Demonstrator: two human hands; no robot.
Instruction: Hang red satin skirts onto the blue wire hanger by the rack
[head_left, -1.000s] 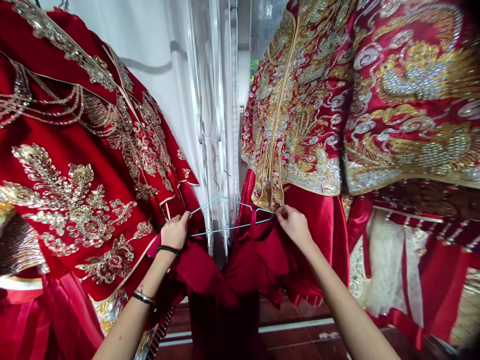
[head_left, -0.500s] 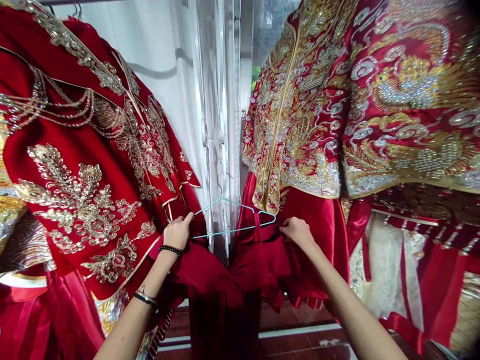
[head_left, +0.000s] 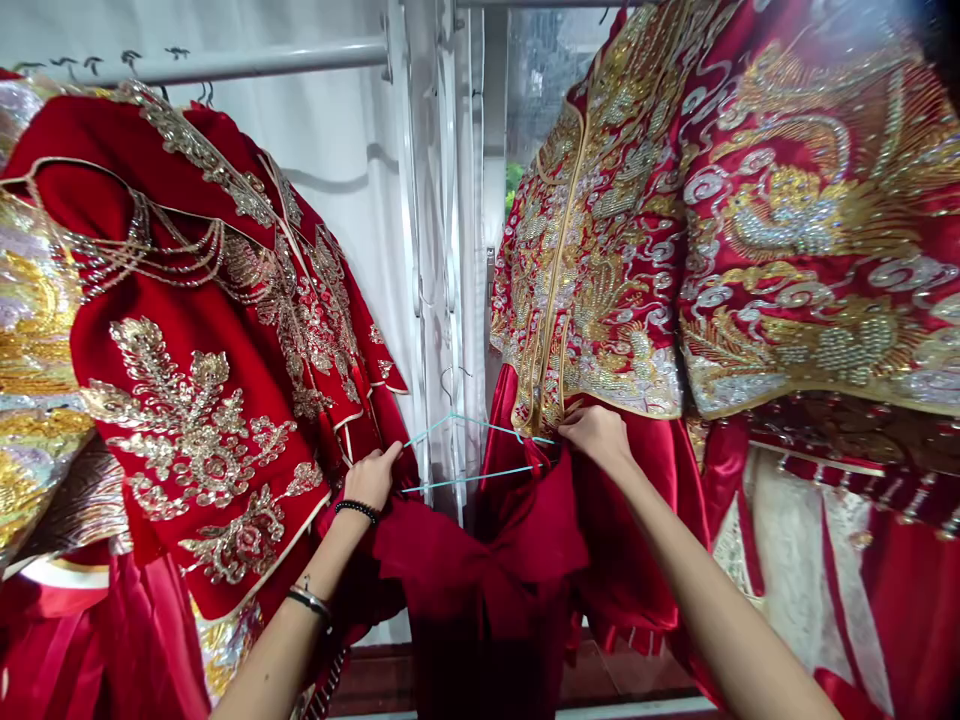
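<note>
Jackets flank the work: red jacket [head_left: 202,400] left, gold-embroidered jacket [head_left: 592,240] right. Risk: their beading could snag the dark red dress [head_left: 487,590], low in the middle between them, if cloth drags across. Dress might also slip from the thin teal hanger [head_left: 480,477] should a grip slacken. Counts: 2 flanking jackets, 1 dress, 1 hanger, 2 hands. Left hand [head_left: 371,478]: curled closed at hanger's left end. Right hand [head_left: 598,437]: fingertips pinched together, apparently on dress edge, beside hanger's right end.
</note>
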